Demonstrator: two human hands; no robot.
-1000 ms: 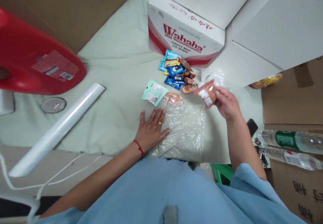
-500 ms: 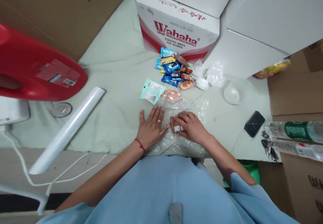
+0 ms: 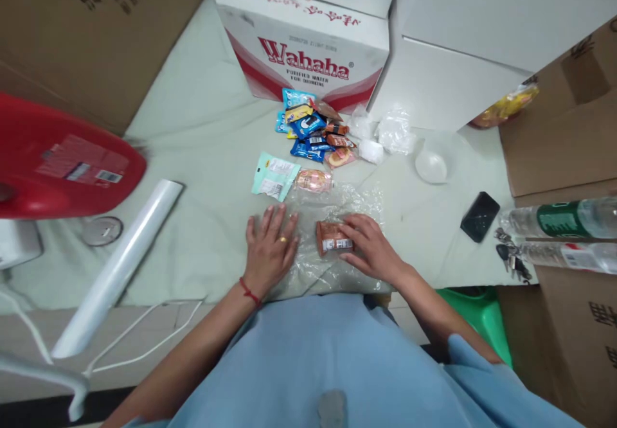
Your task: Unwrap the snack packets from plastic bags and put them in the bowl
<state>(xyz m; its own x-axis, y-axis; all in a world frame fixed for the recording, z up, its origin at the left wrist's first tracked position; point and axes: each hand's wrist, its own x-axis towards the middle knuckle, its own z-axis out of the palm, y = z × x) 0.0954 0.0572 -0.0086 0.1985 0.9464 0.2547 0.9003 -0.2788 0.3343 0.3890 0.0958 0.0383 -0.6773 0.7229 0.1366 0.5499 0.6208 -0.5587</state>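
My left hand (image 3: pixel 270 248) lies flat with its fingers spread, partly on the left edge of a clear plastic bag (image 3: pixel 357 270). A brown snack packet (image 3: pixel 330 238) with a white barcode label rests on the bag. My right hand (image 3: pixel 370 248) is beside the packet, its fingers apart and its fingertips at the packet's right end. Just beyond the hands are a mint-green packet (image 3: pixel 276 176) and a pink, clear-wrapped snack (image 3: pixel 313 180). Farther back is a pile of small blue, yellow and brown snack packets (image 3: pixel 311 126).
Behind the pile stands a white Wahaba-style water carton (image 3: pixel 308 52). Crumpled clear wrappers (image 3: pixel 394 132) and a white scoop-like dish (image 3: pixel 431 166) lie right of it. A black phone (image 3: pixel 481 216), keys (image 3: pixel 511 258) and bottles (image 3: pixel 563 220) are at right; a white roll (image 3: pixel 120 264) and red jug (image 3: pixel 72 164) at left.
My right hand has drawn back from over the brown packet, so more of it shows. My left hand has shifted left, away from the packet. The camera view has turned slightly.
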